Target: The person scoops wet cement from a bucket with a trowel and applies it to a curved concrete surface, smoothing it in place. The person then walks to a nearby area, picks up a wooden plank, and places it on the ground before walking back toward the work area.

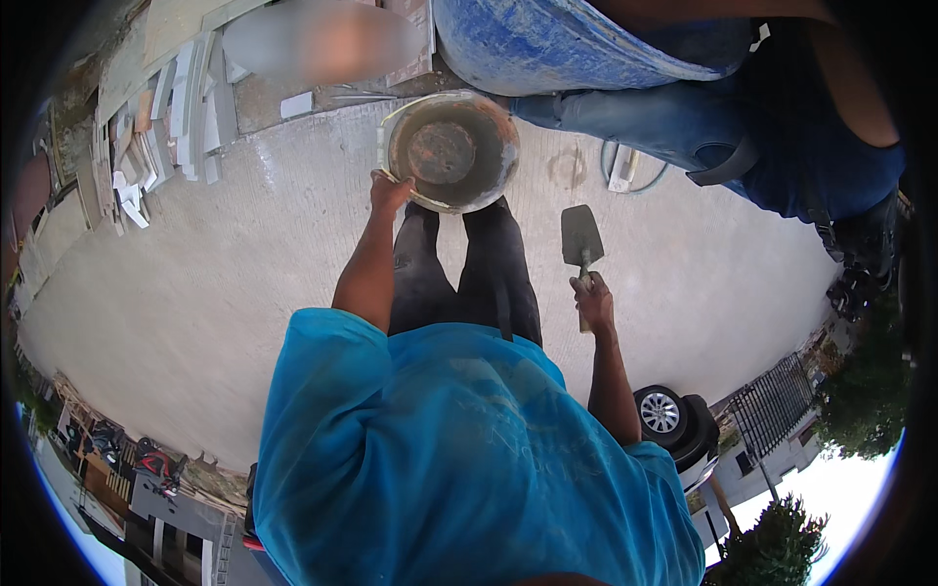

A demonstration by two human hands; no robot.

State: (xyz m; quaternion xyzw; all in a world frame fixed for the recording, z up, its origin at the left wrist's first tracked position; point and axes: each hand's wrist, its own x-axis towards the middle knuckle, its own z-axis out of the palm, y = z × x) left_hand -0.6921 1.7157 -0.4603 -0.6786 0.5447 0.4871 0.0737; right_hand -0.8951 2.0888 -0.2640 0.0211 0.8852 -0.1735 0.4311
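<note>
- Centrally, one round bucket (495,161), seen from above with its mouth toward the viewer, is in front of the wearer's legs; its inside is grey, with one reddish-brown patch at the bottom. Whether it touches the ground cannot be told.
- Two bare hands, both the wearer's. The left hand (392,192) has its grip closed on the bucket's near-left edge; whether the rim, the handle or both are caught is unclear.
- The right hand (593,301) has its grip wrapped around the handle of one trowel (582,232), whose single flat grey blade points away from the wearer, to the right of the bucket and apart from it.
- One blue shirt (469,439) and two dark trouser legs (420,264) belong to the wearer.
- One other person, in blue jeans (635,127), is at upper right, beside one large, scuffed blue tub (576,49).
- One pale block-like object (622,170) lies on the pale concrete ground (195,283) near the jeans, next to one curved bluish line.
- Several boards (186,103), too jumbled to count, lie at upper left.
- One vehicle wheel (660,413) shows at lower right.
</note>
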